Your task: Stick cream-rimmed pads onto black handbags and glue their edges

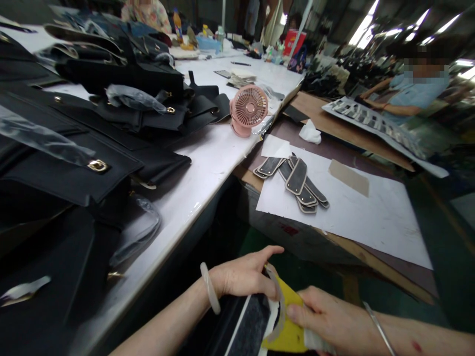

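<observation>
Low in the frame, both my hands work over my lap. My left hand (243, 277) pinches the top end of a thin curved strap piece (279, 309). My right hand (328, 319) presses a yellow cloth or sponge (287, 333) against that strap. Under them lies a dark flat leather panel (248, 329) with a pale edge. A pale bangle circles my left wrist, a thin metal one my right.
Black leather bags and parts (74, 133) are heaped on the white table (208, 163) at left. A pink desk fan (248, 110) stands at its edge. Several dark strap pieces (297, 183) lie on white paper (356, 212) ahead. A person in a blue top (411, 91) sits at the far right.
</observation>
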Demonstrator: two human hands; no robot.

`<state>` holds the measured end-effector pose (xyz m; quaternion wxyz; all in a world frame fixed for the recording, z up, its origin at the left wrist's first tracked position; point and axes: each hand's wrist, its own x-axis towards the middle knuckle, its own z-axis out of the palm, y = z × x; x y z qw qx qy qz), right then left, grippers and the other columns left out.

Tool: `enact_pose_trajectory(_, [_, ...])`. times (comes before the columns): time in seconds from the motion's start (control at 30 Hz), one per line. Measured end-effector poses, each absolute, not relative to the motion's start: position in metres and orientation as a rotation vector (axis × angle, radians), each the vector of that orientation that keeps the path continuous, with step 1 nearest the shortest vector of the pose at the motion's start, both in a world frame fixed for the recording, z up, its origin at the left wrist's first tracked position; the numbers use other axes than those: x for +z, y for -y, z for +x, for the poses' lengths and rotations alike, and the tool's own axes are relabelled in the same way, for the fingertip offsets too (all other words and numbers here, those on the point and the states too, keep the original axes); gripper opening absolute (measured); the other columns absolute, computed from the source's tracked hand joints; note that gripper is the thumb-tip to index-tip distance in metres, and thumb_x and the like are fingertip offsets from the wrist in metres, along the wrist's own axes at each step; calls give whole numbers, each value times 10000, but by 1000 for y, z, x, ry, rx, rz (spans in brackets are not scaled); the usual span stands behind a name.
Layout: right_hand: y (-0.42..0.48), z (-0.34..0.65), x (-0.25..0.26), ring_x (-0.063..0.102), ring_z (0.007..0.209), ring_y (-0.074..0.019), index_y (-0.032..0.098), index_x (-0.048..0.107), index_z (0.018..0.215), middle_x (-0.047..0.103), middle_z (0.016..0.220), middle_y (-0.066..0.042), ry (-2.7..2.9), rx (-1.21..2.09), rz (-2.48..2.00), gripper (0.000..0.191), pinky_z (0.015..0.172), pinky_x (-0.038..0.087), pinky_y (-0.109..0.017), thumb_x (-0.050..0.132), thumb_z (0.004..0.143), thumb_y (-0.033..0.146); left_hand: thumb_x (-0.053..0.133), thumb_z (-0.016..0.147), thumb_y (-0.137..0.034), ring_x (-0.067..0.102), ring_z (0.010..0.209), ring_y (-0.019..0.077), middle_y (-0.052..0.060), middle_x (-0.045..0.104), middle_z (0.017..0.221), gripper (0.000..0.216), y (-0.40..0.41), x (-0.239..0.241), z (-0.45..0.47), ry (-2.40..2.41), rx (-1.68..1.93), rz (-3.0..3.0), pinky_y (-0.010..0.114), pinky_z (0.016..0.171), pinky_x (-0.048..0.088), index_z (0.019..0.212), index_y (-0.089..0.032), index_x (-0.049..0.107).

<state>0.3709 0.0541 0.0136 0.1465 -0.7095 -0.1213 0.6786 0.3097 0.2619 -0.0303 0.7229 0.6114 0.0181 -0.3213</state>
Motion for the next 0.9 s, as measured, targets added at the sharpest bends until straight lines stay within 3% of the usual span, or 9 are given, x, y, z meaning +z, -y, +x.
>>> enact_pose_trajectory(0.33, [-54,359,-4,393,225,-76,189,488,855,543,419,38,217,1903,-1943,389,262,338,-140,317,1002,507,672,581,-145,542,701,133,-6,614,932,940,-257,-25,306,-85,-534,1305,278,647,421,1464,-159,349])
enact_pose_trajectory(0.47, [-51,357,-10,452,246,-92,178,497,787,549,415,13,273,1886,-1881,467,262,354,-144,311,990,555,687,689,-202,582,807,166,12,654,936,856,-257,-23,300,-97,-433,1371,298,724,433,1472,-171,344])
enact_pose_trajectory(0.63, [-40,368,-15,488,265,-102,158,562,845,575,440,1,373,1860,-1774,621,270,372,-148,438,856,766,720,801,-399,619,1056,244,80,655,1203,724,-262,-8,270,-100,-331,1490,369,925,463,1434,-195,434])
enact_pose_trajectory(0.77, [-19,384,-13,502,269,-115,141,600,860,589,447,-19,372,1951,-1717,667,273,388,-163,511,789,798,744,794,-354,589,1153,261,70,569,1379,710,-259,-4,241,-164,-279,1509,370,976,464,1431,-246,448])
enact_pose_trajectory(0.9, [-2,384,-14,506,300,-98,130,627,837,625,505,-46,248,1836,-1697,676,301,372,-154,548,763,798,749,786,-308,623,1079,255,69,627,1282,722,-252,-8,227,-269,-258,1540,362,917,494,1435,-248,439])
